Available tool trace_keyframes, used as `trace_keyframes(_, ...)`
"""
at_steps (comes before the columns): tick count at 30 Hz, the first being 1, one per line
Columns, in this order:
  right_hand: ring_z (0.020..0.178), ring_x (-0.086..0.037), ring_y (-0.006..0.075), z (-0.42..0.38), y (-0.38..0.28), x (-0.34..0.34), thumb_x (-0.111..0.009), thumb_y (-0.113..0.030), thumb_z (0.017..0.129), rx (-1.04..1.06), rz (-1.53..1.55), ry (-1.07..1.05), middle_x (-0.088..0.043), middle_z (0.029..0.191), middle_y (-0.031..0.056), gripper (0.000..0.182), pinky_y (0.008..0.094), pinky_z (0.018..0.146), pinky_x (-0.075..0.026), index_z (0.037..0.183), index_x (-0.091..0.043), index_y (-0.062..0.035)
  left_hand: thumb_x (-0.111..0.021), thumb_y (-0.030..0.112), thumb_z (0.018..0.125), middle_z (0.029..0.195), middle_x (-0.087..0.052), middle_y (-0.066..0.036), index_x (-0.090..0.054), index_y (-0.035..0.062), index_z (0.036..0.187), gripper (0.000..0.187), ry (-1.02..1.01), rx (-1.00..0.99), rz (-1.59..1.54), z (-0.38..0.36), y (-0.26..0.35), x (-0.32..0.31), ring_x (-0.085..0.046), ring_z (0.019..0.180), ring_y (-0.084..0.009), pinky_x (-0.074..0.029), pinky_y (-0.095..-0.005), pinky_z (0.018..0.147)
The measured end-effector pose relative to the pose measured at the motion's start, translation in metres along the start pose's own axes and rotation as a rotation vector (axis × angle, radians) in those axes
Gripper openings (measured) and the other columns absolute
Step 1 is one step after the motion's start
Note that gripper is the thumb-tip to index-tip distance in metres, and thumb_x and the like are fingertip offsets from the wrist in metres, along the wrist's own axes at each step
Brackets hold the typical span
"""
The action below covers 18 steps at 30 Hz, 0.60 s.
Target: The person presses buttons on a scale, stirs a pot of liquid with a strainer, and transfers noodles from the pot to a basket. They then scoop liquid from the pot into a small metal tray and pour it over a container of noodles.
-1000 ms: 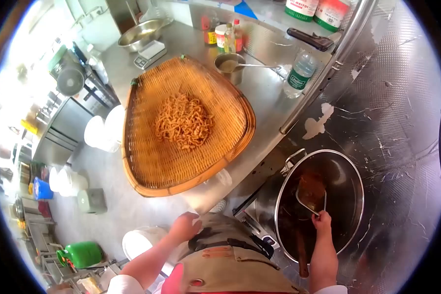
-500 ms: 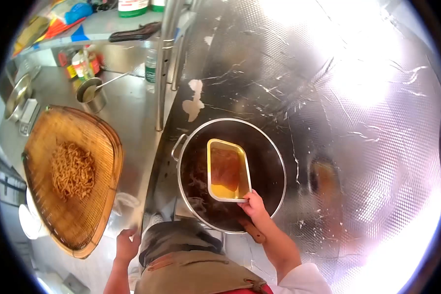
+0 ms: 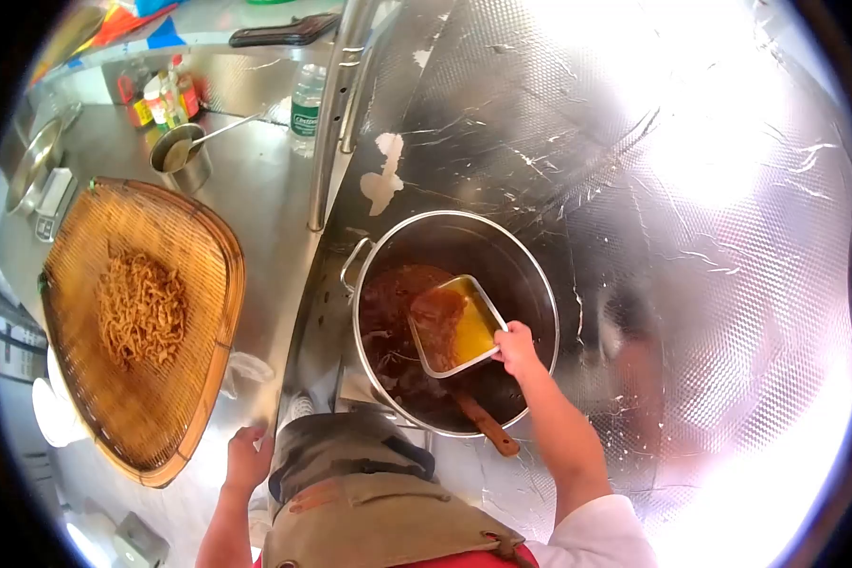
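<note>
My right hand (image 3: 516, 347) grips the lower right rim of a rectangular metal tray (image 3: 488, 301), fingers closed on its edge. Yellow oil and reddish-brown liquid lie in the tray, which tilts down to the left inside a large metal pot (image 3: 551, 312). Dark brown liquid (image 3: 388, 322) fills the bottom of the pot. Close to the right forearm, a wooden handle (image 3: 486, 426) leans over the pot's near rim; its lower end is hidden. My left hand (image 3: 247, 456) hangs by my apron, loosely curled with thumb and fingers apart, holding nothing visible.
Left of the pot, a woven bamboo tray (image 3: 199, 379) holds brown fried strips (image 3: 142, 308). Behind it stand a metal cup (image 3: 182, 161) with a spoon, a scale (image 3: 55, 204) and several bottles. A metal post (image 3: 328, 142) rises near a water bottle (image 3: 305, 109).
The tray has moved right and tilted left, its liquid shifting to that side. More of the pot's interior shows. My left hand still hangs at my side.
</note>
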State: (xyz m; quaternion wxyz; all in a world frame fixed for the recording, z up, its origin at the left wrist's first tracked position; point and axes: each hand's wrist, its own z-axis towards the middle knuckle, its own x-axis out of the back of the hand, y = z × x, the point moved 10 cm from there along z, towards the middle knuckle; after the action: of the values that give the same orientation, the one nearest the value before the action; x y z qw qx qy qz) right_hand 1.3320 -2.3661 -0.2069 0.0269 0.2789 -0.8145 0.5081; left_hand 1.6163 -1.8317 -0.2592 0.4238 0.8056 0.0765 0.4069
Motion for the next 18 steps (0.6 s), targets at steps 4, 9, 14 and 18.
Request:
trace_keyframes(4,0.051,-0.056,0.0223,0.025,-0.061,-0.027,-0.058,-0.003,0.071,0.222,-0.48,-0.007,-0.054,0.066,0.0116,0.007,0.0356,0.039,-0.048,0.075,-0.053,0.0001,-0.063,0.014,0.08,0.087,-0.065,-0.023,-0.065,-0.0051,0.091,0.022,0.072,-0.018,0.071,-0.01,0.023,0.012,-0.064,0.083,-0.0363,-0.051,-0.0399,0.075)
trace_keyframes(9,0.074,-0.065,0.0419,0.031,-0.117,-0.095,-0.059,-0.007,0.075,0.539,-1.297,-0.034,-0.065,0.086,0.0272,0.019,0.0454,0.073,-0.054,0.089,-0.056,0.0052,-0.065,0.012,0.079,0.086,-0.065,-0.023,-0.065,-0.0049,0.09,0.02,0.15,0.002,0.05,-0.021,0.021,0.018,-0.065,0.081,-0.0355,-0.052,-0.0393,0.074)
trace_keyframes(14,0.09,-0.064,0.0421,0.036,-0.125,-0.126,-0.059,-0.006,0.079,0.539,-1.468,-0.075,-0.065,0.092,0.0288,0.021,0.0465,0.079,-0.053,0.096,-0.056,0.0044,-0.065,0.011,0.079,0.086,-0.066,-0.022,-0.066,-0.0046,0.089,0.018,0.214,0.071,-0.019,-0.036,0.005,0.017,-0.065,0.08,-0.0349,-0.052,-0.0387,0.074)
trace_keyframes(18,0.09,-0.065,0.0418,0.057,-0.105,-0.138,-0.058,-0.006,0.079,0.539,-1.517,-0.11,-0.065,0.093,0.0288,0.018,0.045,0.079,-0.053,0.095,-0.057,0.0033,-0.065,0.01,0.078,0.086,-0.066,-0.022,-0.066,-0.0042,0.089,0.018,0.275,0.099,0.007,-0.05,0.016,0.028,-0.065,0.079,-0.0348,-0.052,-0.0384,0.074)
